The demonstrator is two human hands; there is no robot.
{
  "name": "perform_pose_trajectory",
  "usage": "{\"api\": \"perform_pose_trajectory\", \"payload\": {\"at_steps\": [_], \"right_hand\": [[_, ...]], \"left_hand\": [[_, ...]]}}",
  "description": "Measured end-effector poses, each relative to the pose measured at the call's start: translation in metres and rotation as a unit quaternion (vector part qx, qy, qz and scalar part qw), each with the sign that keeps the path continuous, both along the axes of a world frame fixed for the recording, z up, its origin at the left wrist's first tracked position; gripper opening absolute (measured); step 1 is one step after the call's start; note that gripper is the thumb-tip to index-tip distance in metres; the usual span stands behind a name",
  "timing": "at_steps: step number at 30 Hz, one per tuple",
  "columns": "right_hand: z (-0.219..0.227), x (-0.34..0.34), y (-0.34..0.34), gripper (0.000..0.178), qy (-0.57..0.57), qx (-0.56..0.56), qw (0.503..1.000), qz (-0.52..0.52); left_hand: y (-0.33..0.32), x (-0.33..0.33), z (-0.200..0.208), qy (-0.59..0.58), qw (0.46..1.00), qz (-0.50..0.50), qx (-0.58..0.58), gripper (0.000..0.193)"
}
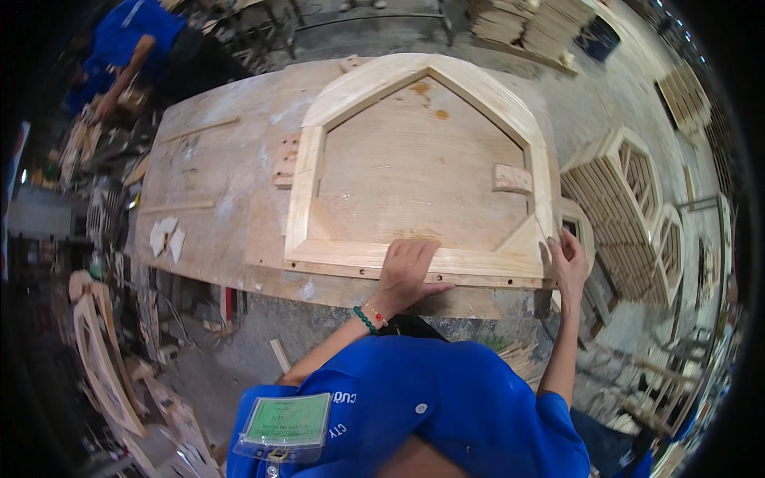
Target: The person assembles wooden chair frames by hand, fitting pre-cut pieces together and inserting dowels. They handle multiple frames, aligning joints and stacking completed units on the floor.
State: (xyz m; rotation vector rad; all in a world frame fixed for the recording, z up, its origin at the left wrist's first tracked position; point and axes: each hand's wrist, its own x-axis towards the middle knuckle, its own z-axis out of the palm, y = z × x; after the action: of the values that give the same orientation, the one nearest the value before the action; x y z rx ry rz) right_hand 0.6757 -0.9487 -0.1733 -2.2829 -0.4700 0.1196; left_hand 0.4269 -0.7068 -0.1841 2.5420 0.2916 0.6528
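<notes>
A pale wooden frame [301, 191] with a peaked inner opening and rounded upper corners lies flat on the worktable. My left hand [408, 269] grips its near rail, fingers over the top and thumb along the near edge. A beaded bracelet is on that wrist. At the frame's near right corner, my right hand [567, 261] has its fingers bent close to the thumb; whatever lies between them is too small to make out. Dark holes line a narrow wooden strip [390, 275] along the near rail. Inside the opening, a small wooden block [511, 178] sits by the right side.
The plywood worktable [239, 175] carries thin sticks and white scraps [166, 237] on the left. Stacked wooden frames [617, 207] stand at the right, beside the table. A co-worker in blue [139, 36] bends over another bench at the far left. Wooden parts [107, 350] lean at the near left.
</notes>
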Motion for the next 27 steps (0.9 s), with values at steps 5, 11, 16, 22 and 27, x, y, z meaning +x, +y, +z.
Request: {"api": "perform_pose_trajectory", "payload": {"at_steps": [5, 11, 16, 22, 27], "right_hand": [[0.004, 0.033, 0.044, 0.058, -0.030, -0.134, 0.989, 0.063], [0.025, 0.031, 0.083, 0.060, -0.107, -0.167, 0.976, 0.091], [0.025, 0.042, 0.092, 0.059, -0.089, -0.192, 0.973, 0.091], [0.025, 0.060, 0.100, 0.059, -0.056, -0.218, 0.970, 0.088], [0.026, 0.073, 0.100, 0.054, -0.077, -0.223, 0.969, 0.074]], "left_hand": [[0.018, -0.011, 0.017, 0.013, 0.999, 0.040, 0.024, 0.049], [0.123, -0.082, 0.029, 0.040, 0.927, 0.372, 0.024, 0.028], [0.178, -0.108, 0.040, 0.123, 0.903, 0.406, -0.075, 0.029], [0.185, -0.081, 0.038, 0.181, 0.901, 0.388, -0.067, 0.038], [0.175, -0.057, 0.051, 0.260, 0.883, 0.389, -0.011, 0.051]]}}
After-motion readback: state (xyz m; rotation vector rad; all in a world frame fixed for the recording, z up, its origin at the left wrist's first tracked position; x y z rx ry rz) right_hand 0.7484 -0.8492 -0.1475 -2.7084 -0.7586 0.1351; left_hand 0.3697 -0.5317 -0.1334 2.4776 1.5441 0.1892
